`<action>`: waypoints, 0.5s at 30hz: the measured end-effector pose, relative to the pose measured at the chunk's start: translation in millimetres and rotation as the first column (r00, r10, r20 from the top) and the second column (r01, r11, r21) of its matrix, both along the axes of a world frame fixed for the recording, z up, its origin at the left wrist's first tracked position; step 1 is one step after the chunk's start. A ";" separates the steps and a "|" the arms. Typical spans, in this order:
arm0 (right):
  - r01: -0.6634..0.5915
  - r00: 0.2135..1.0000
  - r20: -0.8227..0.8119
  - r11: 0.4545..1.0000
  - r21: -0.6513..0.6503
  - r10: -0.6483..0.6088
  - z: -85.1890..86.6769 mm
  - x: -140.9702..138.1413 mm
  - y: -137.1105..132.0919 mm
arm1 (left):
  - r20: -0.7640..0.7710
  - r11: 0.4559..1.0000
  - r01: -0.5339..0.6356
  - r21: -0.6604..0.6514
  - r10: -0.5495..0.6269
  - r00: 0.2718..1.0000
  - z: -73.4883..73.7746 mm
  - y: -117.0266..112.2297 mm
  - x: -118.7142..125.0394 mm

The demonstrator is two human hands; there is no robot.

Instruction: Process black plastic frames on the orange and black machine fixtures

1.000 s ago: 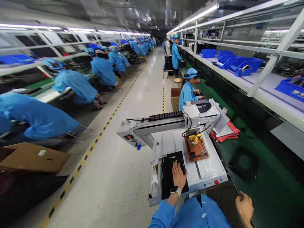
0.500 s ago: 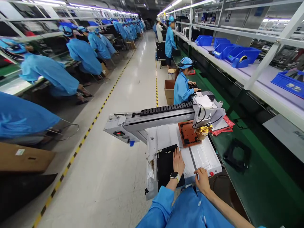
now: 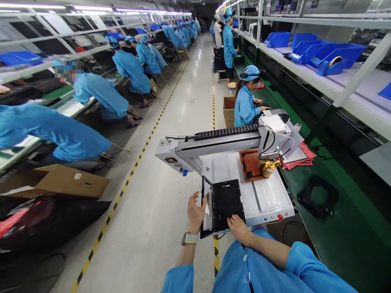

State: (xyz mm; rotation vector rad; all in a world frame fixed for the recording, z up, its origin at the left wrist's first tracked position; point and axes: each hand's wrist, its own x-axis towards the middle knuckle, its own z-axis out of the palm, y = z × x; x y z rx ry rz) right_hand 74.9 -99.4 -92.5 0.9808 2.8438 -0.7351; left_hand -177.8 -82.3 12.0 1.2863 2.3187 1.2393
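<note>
A flat black panel (image 3: pixel 227 203) lies on the left front of the white machine's bed (image 3: pixel 210 166). Along its left side a thin black rectangular frame (image 3: pixel 203 221) stands tilted up, with the bed's edge and floor showing through its opening. My left hand (image 3: pixel 195 212), with a watch on the wrist, is at the frame's outer side, thumb against its edge and fingers apart. On the panel's near right corner rest the fingers of my right hand (image 3: pixel 239 228), loosely spread. Farther back, an orange-brown fixture (image 3: pixel 251 165) lies below the machine's gold-coloured head (image 3: pixel 269 167).
The machine's gantry beam (image 3: pixel 226 140) crosses behind the bed. A black frame-like part (image 3: pixel 318 197) and red bubble wrap (image 3: pixel 307 156) lie on the green bench (image 3: pixel 351 228). A co-worker (image 3: pixel 246 101) sits beyond the machine. Blue bins (image 3: pixel 342 59) stand on the shelf.
My left hand has moved from the panel's top to its left, where the thin frame is now raised. My right hand has shifted left from the machine's front edge onto the panel.
</note>
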 end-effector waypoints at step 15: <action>0.148 0.989 0.027 0.981 -0.122 -0.146 30.4 -10.2 30.1 | 0.176 0.999 -0.029 0.033 0.022 0.984 -14.2 0.9 -37.8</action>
